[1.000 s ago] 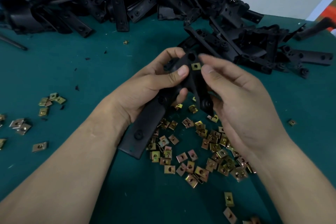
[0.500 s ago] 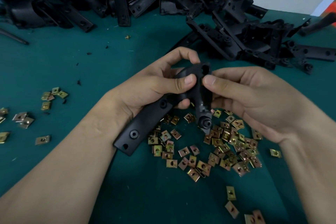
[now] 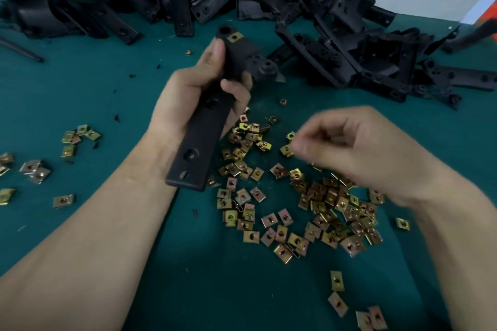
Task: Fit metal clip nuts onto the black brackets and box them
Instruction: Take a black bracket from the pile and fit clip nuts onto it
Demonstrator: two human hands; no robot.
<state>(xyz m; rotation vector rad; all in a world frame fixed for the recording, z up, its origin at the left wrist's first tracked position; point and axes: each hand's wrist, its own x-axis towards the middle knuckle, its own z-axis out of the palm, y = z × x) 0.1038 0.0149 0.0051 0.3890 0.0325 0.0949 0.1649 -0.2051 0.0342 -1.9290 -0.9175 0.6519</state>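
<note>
Just one bracket [image 3: 200,129] in left hand [image 3: 185,88], one nut [image 3: 234,37] fitted, perhaps two

Light: was soft, even and from overhead, with faint shadows.
Blur: right hand [image 3: 357,150] was motion-smeared.
Edges: wide-angle bending showed at corners.

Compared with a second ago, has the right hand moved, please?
Yes. The right hand dropped off the black plastic bracket toward the loose brass-coloured clip nuts.
</note>
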